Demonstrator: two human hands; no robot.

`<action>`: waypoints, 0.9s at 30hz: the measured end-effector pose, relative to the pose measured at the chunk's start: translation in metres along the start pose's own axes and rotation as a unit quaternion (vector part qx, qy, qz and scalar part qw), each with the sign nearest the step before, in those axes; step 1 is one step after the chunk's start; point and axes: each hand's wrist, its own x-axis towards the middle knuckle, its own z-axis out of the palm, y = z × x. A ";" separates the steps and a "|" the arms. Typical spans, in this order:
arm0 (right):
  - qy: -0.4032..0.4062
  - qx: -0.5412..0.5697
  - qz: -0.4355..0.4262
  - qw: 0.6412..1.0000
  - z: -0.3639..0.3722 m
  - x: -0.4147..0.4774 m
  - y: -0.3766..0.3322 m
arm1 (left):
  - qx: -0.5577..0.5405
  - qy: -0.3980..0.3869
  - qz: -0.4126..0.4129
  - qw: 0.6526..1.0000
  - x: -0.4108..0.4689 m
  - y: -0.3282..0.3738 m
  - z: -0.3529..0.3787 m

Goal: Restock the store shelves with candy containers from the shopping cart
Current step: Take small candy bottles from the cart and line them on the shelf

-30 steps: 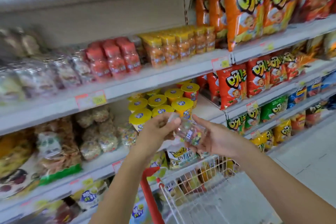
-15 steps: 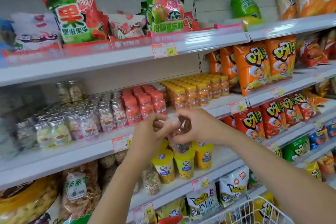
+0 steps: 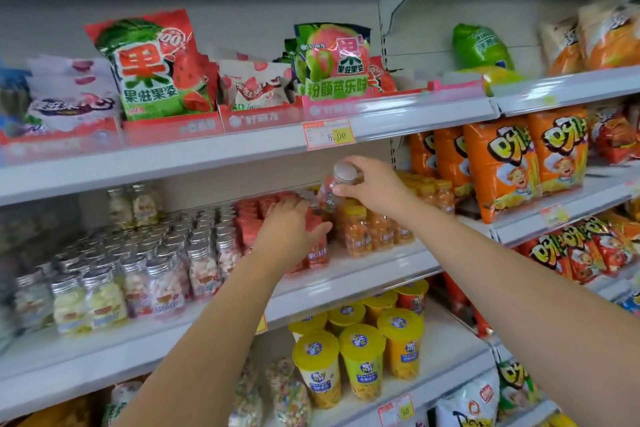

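Placing step: our right hand pinches a clear silver-capped plastic candy bottle; our flat left hand rests on red-lidded jars. Next, we judge, it needs seating upright.

Held candy container: clear body, dull silver lid. At its nine o'clock, red-lidded jars, red inside. Further that way, silver-lidded jars showing white, pink and pale yellow. At its four o'clock, yellow-lidded jars, orange inside. At three o'clock, snack bags: orange, cartoon figure, yellow lettering outlined black. Shelf edge white; price tag red and yellow.
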 end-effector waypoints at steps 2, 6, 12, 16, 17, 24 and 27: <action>-0.041 -0.044 0.005 0.998 0.002 0.015 0.002 | 0.027 -0.022 0.012 0.999 0.009 -0.004 0.006; -0.153 -0.107 -0.001 0.982 0.005 0.041 0.005 | 0.054 -0.049 0.023 0.997 0.015 -0.014 0.015; -0.245 -0.141 -0.010 0.959 0.012 0.067 0.010 | 0.052 -0.025 0.029 0.998 0.015 -0.015 0.017; -0.292 -0.184 -0.016 0.938 0.007 0.077 0.004 | 0.043 -0.025 0.029 0.998 0.015 -0.014 0.016; -0.309 -0.189 -0.016 0.932 0.007 0.077 0.003 | 0.041 -0.025 0.027 0.998 0.015 -0.014 0.015; -0.299 -0.178 -0.033 0.937 0.015 0.073 0.006 | 0.029 -0.033 0.021 0.999 0.017 -0.015 0.015; -0.338 -0.197 -0.024 0.920 0.017 0.069 0.009 | 0.015 -0.036 0.019 0.999 0.017 -0.016 0.015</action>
